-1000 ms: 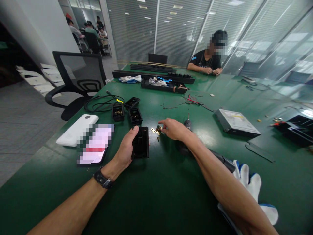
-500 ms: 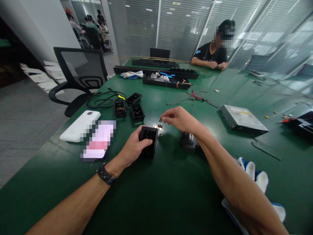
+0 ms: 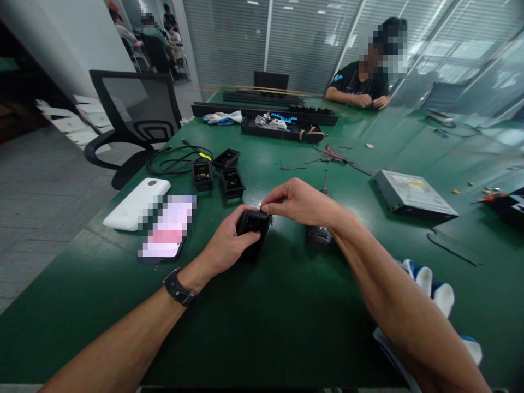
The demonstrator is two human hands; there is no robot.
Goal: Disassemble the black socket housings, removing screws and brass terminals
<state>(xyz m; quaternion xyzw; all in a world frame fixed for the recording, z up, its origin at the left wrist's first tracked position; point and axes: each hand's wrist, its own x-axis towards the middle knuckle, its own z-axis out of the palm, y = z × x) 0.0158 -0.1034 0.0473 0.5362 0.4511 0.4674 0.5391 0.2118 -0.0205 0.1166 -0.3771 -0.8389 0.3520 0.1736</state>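
Note:
My left hand (image 3: 226,246) grips a small black plastic housing (image 3: 254,222), tilted up off the green table (image 3: 262,305). My right hand (image 3: 301,201) is pinched on a small brass piece (image 3: 264,206) and holds it right at the housing's top edge. Two more black housings with brass parts inside (image 3: 202,174) (image 3: 232,182) and an empty one (image 3: 226,159) lie just beyond. An electric screwdriver (image 3: 319,232) lies partly hidden behind my right wrist.
A white power bank (image 3: 136,203) and a phone (image 3: 167,229) lie to the left, a black cable (image 3: 174,161) behind them. A grey metal drive (image 3: 413,194) sits right, a white-blue glove (image 3: 434,305) under my right arm. An office chair (image 3: 135,117) stands left; a person (image 3: 360,82) sits across.
My right hand lifted a brass piece off the table and brought it to the housing. My left hand tilted the housing upright and drew it slightly closer.

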